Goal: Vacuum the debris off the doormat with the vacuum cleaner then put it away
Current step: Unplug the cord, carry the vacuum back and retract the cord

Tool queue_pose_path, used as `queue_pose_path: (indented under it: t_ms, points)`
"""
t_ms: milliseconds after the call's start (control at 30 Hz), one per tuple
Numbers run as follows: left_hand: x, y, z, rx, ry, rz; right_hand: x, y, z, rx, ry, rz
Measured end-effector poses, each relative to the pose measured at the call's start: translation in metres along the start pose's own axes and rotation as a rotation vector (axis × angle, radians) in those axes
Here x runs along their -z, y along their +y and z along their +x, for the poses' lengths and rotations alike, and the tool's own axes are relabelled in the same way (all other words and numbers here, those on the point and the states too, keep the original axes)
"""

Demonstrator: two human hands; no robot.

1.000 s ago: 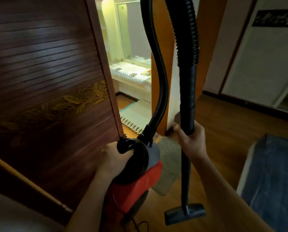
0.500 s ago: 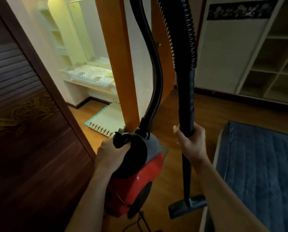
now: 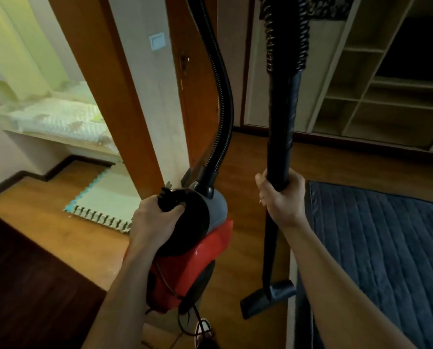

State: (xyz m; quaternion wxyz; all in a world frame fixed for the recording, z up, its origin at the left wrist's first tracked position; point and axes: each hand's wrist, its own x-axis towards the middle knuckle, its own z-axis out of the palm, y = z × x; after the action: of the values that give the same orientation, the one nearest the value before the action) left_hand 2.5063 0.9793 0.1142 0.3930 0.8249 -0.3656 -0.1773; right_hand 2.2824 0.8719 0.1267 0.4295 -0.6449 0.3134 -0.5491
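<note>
I carry a red and black vacuum cleaner (image 3: 197,258) off the floor. My left hand (image 3: 155,220) grips its black top handle. Its ribbed black hose (image 3: 223,102) loops up out of the frame and comes back down into the black wand (image 3: 282,137). My right hand (image 3: 280,197) grips that wand upright at mid-height. The flat floor nozzle (image 3: 268,298) hangs at the wand's lower end, near the edge of a blue rug. The power cord (image 3: 185,321) dangles under the body. The grey doormat is out of view.
An orange door frame (image 3: 124,102) stands just ahead on the left, with a pale patterned mat (image 3: 107,197) on the wooden floor beyond it. A dark blue quilted rug (image 3: 376,248) fills the right. Open shelves (image 3: 376,91) line the far right wall. A dark wooden panel (image 3: 21,285) is lower left.
My view has swung right, away from the dark carved panel and the grey doormat, and the shelves and blue rug have come into view. Both hands keep their grips on the vacuum.
</note>
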Motion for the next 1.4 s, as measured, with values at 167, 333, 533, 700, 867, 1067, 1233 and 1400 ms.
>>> queue_pose_path:
  t_ms: [167, 333, 533, 700, 867, 1067, 1233, 1400]
  points:
    - [-0.026, 0.027, 0.097, -0.073, -0.092, 0.001, -0.022, 0.035, 0.088, -0.034, 0.079, -0.037]
    - [-0.051, 0.056, 0.172, -0.106, -0.142, -0.003, -0.034, 0.068, 0.160, -0.008, 0.112, -0.015]
    - [-0.095, 0.090, 0.251, -0.118, -0.187, -0.023, -0.023, 0.114, 0.233, -0.029, 0.170, -0.009]
    - [-0.152, 0.120, 0.318, -0.114, -0.200, -0.005, 0.006, 0.163, 0.301, -0.058, 0.186, -0.019]
    - [-0.223, 0.166, 0.384, -0.096, -0.196, 0.023, 0.050, 0.220, 0.386, -0.088, 0.172, -0.009]
    - [-0.305, 0.238, 0.464, -0.097, -0.151, 0.004, 0.102, 0.275, 0.492, -0.099, 0.153, -0.014]
    - [-0.351, 0.282, 0.507, -0.153, -0.144, -0.027, 0.130, 0.306, 0.560, -0.086, 0.150, -0.041]
    - [-0.385, 0.315, 0.554, -0.157, -0.139, -0.043, 0.140, 0.333, 0.619, -0.085, 0.174, -0.070]
